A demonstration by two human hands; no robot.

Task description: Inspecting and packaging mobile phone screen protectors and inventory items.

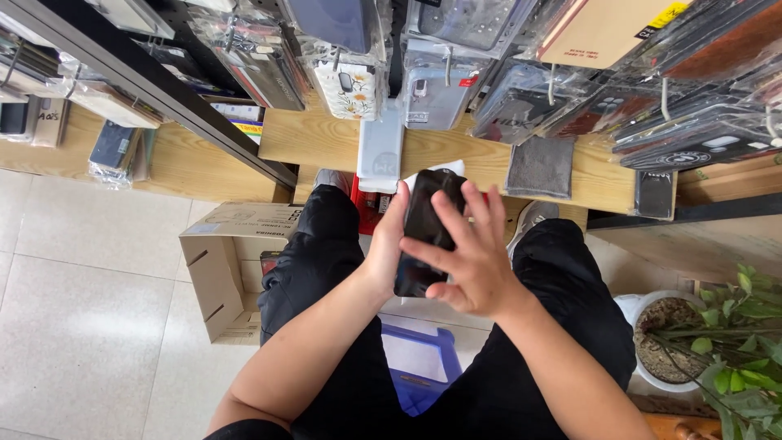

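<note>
Black phone (425,224), slim and glossy, rectangular with rounded corners, held upright above the lap near the centre of the view. Gripped along its left edge by the left hand (383,248), thumb up the side, fingers hidden behind. Covered on its right side by the right hand (472,261), fingers spread and laid flat across the dark face, not closed around it. Lower end of the phone tucked between both palms.

Below, black trousers (326,269) of matte cloth, knees apart, grey shoes (529,218) just showing at the far end of the legs. Between the legs, a blue plastic stool (419,367) with a pale top.

Just beyond the phone, a light wooden worktop (318,138) with visible grain, carrying a grey folded cloth (540,167) to the right and a pale flat package (380,151) standing near the middle. Above and beyond, rows of phone cases (350,77) in clear shiny sleeves hung on hooks, one white with flowers, others dark.

To the left, an open brown cardboard box (224,269) on a floor (90,310) of large pale glossy tiles. Far left, a second wooden shelf (187,167) with more bagged goods. Near right, a white pot (643,342) of dry soil with a green leafy plant (745,342).
</note>
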